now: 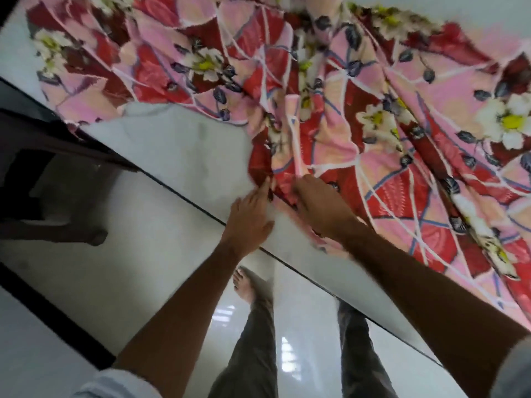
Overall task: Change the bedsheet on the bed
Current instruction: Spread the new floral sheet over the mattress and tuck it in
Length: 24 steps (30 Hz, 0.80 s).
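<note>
A red and pink flowered bedsheet [330, 96] lies rumpled over a pale bare mattress [186, 150], covering its far and right parts. A bunched fold of the sheet reaches the mattress's near edge. My right hand [319, 202] grips that fold at the edge, fingers curled into the cloth. My left hand [250, 216] sits just left of it with fingers extended, fingertips touching the sheet's edge on the mattress.
A dark wooden piece of furniture [48, 179] stands on the glossy light floor [129, 268] at the left. My legs and a bare foot [244, 285] are below the mattress edge. A dark strip [51, 311] runs across the floor at lower left.
</note>
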Motion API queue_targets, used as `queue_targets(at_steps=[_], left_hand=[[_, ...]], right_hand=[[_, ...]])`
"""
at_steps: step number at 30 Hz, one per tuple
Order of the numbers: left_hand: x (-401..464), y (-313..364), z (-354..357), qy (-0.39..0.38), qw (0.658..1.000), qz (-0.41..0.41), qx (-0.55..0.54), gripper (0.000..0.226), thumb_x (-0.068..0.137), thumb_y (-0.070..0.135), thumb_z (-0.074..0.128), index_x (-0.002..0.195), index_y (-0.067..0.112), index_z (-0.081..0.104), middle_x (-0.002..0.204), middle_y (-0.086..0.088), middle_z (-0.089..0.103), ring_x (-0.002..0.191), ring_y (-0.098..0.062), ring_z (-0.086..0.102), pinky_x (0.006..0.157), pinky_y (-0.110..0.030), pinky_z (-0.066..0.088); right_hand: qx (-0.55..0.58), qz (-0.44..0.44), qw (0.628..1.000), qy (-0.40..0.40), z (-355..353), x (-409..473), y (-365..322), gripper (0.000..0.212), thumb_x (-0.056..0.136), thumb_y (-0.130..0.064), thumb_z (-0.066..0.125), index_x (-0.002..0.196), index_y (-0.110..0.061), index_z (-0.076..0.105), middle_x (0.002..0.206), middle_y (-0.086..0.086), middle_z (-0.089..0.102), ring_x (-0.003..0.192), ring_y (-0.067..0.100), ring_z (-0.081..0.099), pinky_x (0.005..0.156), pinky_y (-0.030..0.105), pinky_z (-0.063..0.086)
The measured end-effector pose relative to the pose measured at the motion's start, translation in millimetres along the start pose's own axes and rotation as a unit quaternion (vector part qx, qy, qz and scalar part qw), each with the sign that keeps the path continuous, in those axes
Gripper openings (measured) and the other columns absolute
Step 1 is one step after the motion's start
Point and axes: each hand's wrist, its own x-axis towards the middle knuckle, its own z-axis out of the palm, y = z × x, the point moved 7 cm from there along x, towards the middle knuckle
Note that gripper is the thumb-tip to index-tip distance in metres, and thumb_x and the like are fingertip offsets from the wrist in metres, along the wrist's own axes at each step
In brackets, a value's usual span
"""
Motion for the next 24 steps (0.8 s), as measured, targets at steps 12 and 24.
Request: queue_targets(at_steps=[12, 24], left_hand=[[-10, -186, -71, -0.031, 0.856, -0.187, -0.482, 0.038, 0.101, 0.012, 0.058, 0.135, 0.029, 0.052, 0.125, 0.001, 0.062, 0.105, -0.011, 0.063, 0.081, -0.024, 0.049], [67, -236, -121, 0.061, 0.603, -0.341, -0.719, 0.029, 0.094, 0.032, 0.066, 0.118, 0.026, 0.051, 0.09, -0.003, 0.064, 0.072, -0.018, 0.061, 0.06, -0.032, 0.051]], right_hand=[[0.216, 0.118, 0.969, -0.036, 29, 138, -62, 0.012, 0.085, -0.012, 0.075, 0.09, -0.017, 0.066, 0.077, -0.002, 0.069, 0.07, 0.015, 0.063, 0.071, 0.032, 0.047], [-0.069, 0.027, 0.893, -0.445, 73, 94, -90, 0.024, 0.097, -0.018, 0.058, 0.116, -0.007, 0.066, 0.093, 0.005, 0.063, 0.082, 0.022, 0.06, 0.076, 0.033, 0.051]])
